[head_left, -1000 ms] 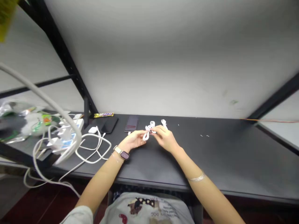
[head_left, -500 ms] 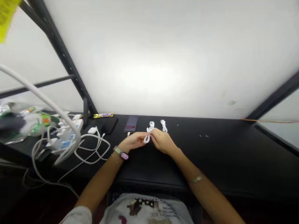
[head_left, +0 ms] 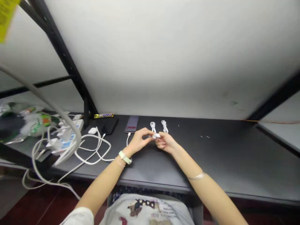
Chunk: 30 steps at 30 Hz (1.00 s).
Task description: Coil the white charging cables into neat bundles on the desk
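Between my two hands, just above the black table, is a small coiled white cable (head_left: pixel 156 136). My left hand (head_left: pixel 140 140) pinches it from the left with thumb and fingers. From the other side my right hand (head_left: pixel 166 142) grips it, fingers curled in. Beyond my hands lie two more bundled white cables, one coil (head_left: pixel 152 125) straight ahead and another coil (head_left: pixel 164 126) a little to the right. A phone (head_left: pixel 131 124) with a white charging plug (head_left: pixel 128 134) at its near end rests left of them.
Further left are a dark phone (head_left: pixel 109 125), a white charger (head_left: pixel 92 131), a yellow wrapped bar (head_left: pixel 103 115) and tangled white cords (head_left: pixel 99 158). A power strip (head_left: pixel 67 137) with plugs and plastic bags (head_left: pixel 32 123) sit at the far left. Tiny white bits (head_left: pixel 207 137) lie on the right.
Both hands have turned and shifted slightly right with the cable, which now shows edge-on between the fingers. My left wrist has rotated, turning the watch face away. The scene looks differently lit.
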### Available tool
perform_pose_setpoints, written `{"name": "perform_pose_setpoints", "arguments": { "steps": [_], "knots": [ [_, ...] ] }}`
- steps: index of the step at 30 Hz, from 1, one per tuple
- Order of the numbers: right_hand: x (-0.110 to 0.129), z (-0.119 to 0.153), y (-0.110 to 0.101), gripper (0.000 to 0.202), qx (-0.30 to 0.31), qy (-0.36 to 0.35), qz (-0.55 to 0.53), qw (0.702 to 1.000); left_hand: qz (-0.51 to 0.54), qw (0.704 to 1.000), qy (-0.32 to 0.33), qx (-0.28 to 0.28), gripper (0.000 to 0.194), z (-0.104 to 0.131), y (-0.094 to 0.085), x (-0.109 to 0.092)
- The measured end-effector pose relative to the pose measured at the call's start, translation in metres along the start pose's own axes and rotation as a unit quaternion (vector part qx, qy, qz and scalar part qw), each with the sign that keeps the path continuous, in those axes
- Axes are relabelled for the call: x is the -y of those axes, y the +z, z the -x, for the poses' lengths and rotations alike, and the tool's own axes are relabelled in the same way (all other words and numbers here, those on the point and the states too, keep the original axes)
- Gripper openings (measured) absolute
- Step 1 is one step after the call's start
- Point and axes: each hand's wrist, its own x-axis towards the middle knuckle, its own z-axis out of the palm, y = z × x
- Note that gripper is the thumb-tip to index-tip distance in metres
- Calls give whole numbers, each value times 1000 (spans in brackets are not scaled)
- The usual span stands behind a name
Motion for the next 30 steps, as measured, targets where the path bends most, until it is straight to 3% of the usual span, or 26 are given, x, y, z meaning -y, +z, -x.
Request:
{"name": "perform_pose_setpoints", "arguments": {
  "steps": [5,11,14,17,23,30],
  "knots": [
    [1,0,0,25,-12,-2,-1,1000,-16,999,-7,-30,25,-3,0,5],
    [18,13,19,25,-103,-106,70,987,1,988,-121,-98,32,-13,-14,21],
    [23,19,25,31,-82,-155,137,975,-3,981,-168,-99,29,-13,-19,25],
    [21,19,29,15,-71,-176,199,961,-11,977,-192,-90,30,-13,-19,29],
    [11,9,32,13,-102,-152,307,934,-50,978,-190,-77,30,-12,-13,34],
    [13,0,38,19,-132,-94,389,907,-147,972,-134,-123,25,-9,-13,32]
  ]
}}
